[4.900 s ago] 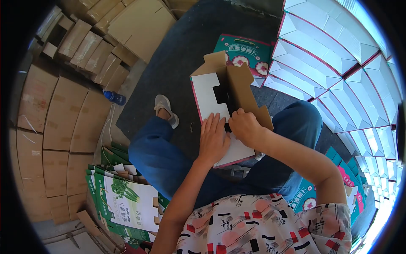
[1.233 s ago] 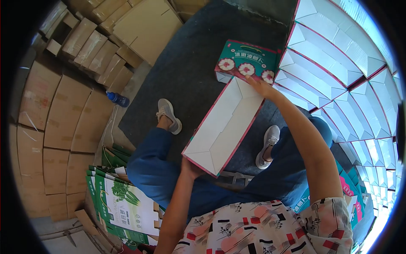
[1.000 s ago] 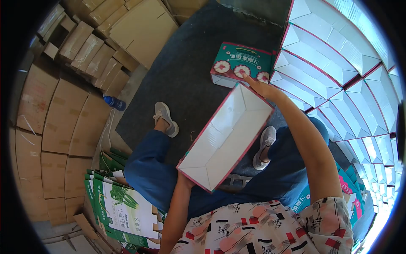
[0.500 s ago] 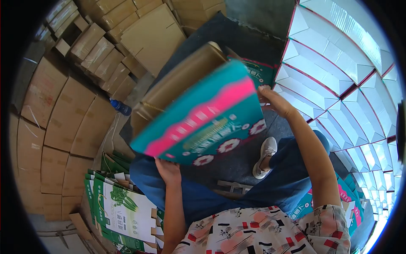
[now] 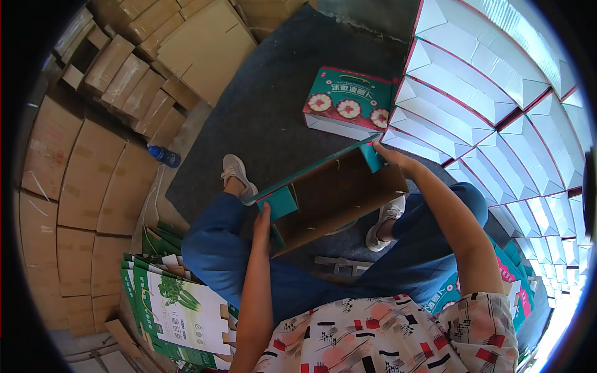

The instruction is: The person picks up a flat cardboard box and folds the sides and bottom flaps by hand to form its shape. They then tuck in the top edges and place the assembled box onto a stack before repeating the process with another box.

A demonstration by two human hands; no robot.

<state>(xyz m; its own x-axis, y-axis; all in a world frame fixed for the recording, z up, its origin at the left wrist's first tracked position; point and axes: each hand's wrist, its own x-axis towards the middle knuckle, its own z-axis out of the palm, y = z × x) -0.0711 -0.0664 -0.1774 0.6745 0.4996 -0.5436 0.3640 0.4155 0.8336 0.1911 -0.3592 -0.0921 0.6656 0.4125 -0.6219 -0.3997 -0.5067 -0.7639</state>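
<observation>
We hold the open box between our knees, fingers of the left hand and right hand gripping opposite ends; a teal carton sits toward the right edge of the dark mat.

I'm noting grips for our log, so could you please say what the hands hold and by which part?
An open box: the left hand grips its left end, the right hand its right end, each beside a teal flap.

Short-sleeved pale shirt, red, black and pink blocky print; plain blue trousers; light grey sneakers.
</observation>
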